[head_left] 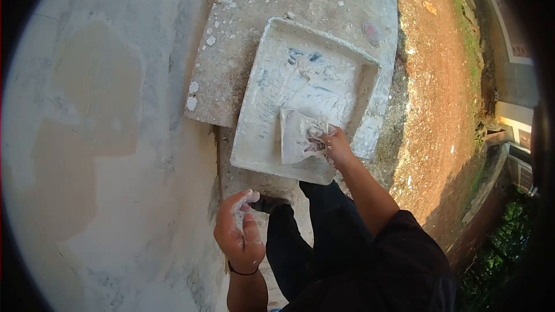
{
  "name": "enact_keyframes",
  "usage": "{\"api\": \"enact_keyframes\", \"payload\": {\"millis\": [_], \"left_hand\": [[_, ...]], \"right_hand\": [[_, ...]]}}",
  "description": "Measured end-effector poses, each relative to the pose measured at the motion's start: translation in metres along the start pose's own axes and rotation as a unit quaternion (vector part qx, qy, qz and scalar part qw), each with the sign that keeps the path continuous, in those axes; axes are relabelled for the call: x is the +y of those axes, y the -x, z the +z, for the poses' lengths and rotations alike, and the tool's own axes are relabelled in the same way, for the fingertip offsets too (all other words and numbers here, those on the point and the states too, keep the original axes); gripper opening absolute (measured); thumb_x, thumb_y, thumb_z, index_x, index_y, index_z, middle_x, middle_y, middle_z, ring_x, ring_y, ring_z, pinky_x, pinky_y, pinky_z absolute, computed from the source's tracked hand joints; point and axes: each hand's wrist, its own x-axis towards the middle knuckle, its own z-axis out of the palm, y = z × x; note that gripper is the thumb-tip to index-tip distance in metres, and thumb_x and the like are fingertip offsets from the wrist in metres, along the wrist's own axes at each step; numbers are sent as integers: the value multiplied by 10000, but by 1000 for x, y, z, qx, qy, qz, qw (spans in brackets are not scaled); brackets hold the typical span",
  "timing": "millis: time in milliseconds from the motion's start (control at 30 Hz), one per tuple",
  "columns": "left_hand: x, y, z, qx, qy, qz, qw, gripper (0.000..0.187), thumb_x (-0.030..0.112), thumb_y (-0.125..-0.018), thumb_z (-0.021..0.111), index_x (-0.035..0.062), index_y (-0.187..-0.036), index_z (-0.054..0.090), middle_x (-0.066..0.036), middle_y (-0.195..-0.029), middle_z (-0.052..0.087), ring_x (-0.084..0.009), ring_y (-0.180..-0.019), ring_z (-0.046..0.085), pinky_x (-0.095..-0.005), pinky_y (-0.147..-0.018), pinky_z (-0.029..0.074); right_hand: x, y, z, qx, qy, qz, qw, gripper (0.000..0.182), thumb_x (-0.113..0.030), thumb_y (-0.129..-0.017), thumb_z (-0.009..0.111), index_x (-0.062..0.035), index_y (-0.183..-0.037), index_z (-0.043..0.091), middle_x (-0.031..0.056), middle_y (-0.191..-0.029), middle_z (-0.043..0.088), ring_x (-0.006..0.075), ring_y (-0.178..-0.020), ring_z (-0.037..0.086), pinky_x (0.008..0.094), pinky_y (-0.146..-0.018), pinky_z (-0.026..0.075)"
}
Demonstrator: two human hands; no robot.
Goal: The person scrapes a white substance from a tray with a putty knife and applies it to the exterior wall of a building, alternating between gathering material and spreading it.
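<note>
My right hand [330, 143] grips a flat, wide putty scraper [296, 133] by one edge, fingers smeared with white putty. The scraper lies over the near part of a shallow rectangular tray [247, 138], its face coated. Wet whitish putty [324, 89] covers much of the tray's floor, with darker patches showing through. Lower down, my left hand [240, 228] is held in the air beside the wall, fingers loosely curled, thumb apart, with nothing visible in it. Dried white material marks its fingertips, and a dark band circles the wrist.
Under the tray is a splattered board [231, 52], with a round reddish lid-like thing [373, 32] on it. A wall [115, 196] with beige and grey patches rises at left. My dark-clothed legs [289, 248] stand just below the tray. Reddish dirt ground [433, 110] runs along the right.
</note>
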Motion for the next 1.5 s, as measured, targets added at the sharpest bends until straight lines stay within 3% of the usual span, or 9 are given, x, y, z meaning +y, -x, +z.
{"api": "enact_keyframes", "payload": {"millis": [100, 233, 467, 800, 933, 1000, 1033, 1100, 1500], "left_hand": [[26, 10, -12, 26, -11, -17, 999, 345, -46, -776, 384, -64, -1093, 518, -154, -955, 598, -185, -864, 563, -278, -768, 429], [88, 26, -42, 72, -51, 11, 996, 312, -45, -792, 405, -59, -1080, 527, -145, -956, 601, -176, -856, 566, -274, -767, 435], [231, 89, -142, 245, -187, 137, 941, 297, -4, -772, 457, -37, -1049, 561, -154, -959, 617, -225, -842, 599, -295, -723, 460], [348, 189, -252, 357, -361, 277, 816, 280, 36, -778, 472, -24, -1033, 572, -162, -988, 615, -258, -848, 594, -303, -683, 468], [378, 209, -272, 389, -361, 335, 779, 293, -4, -727, 498, -29, -1008, 578, -169, -963, 614, -306, -846, 594, -345, -763, 476], [386, 217, -275, 402, -364, 352, 763, 275, 2, -727, 502, -38, -988, 580, -166, -942, 619, -304, -840, 600, -345, -754, 482], [387, 220, -276, 406, -359, 365, 757, 274, -1, -720, 500, -42, -980, 580, -168, -935, 621, -307, -843, 600, -349, -757, 484], [386, 227, -277, 411, -353, 383, 748, 274, -4, -714, 498, -45, -971, 580, -169, -927, 623, -309, -845, 601, -353, -760, 486], [368, 250, -280, 437, -367, 438, 695, 246, 44, -782, 428, -68, -957, 560, -185, -864, 603, -299, -765, 612, -360, -691, 510]], "right_hand": [[-16, 19, 15, -17, -161, 41, 986, 248, 12, -828, 484, 84, -1062, 521, 153, -932, 624, 247, -815, 650, 356, -681, 561], [-67, 78, 67, -191, -271, 83, 940, 257, -22, -814, 576, 41, -1061, 542, 122, -949, 630, 232, -829, 649, 363, -715, 561], [-172, 225, 193, -464, -176, 23, 868, 284, -42, -810, 581, 29, -1082, 544, 122, -961, 628, 238, -821, 648, 376, -708, 560], [-251, 428, 311, -598, -64, -208, 771, 247, -1, -821, 582, 70, -1056, 554, 97, -961, 629, 162, -881, 619, 283, -749, 509], [-296, 484, 342, -523, 6, -412, 746, 278, -1, -775, 603, 75, -1039, 561, 125, -917, 639, 207, -823, 631, 286, -746, 492], [-307, 499, 362, -305, 97, -708, 629, 337, 4, -704, 608, 77, -1030, 563, 175, -917, 626, 294, -801, 613, 335, -761, 488], [-307, 507, 371, -303, 95, -713, 626, 337, 4, -704, 608, 77, -1030, 563, 175, -917, 626, 294, -801, 613, 335, -761, 488], [-300, 521, 390, -131, 142, -864, 465, 367, -1, -668, 592, 93, -1021, 565, 222, -923, 600, 359, -825, 580, 394, -785, 481], [-225, 525, 447, -97, 195, -888, 405, 329, -41, -647, 617, 101, -938, 561, 231, -819, 549, 363, -765, 535, 384, -676, 482]]}}
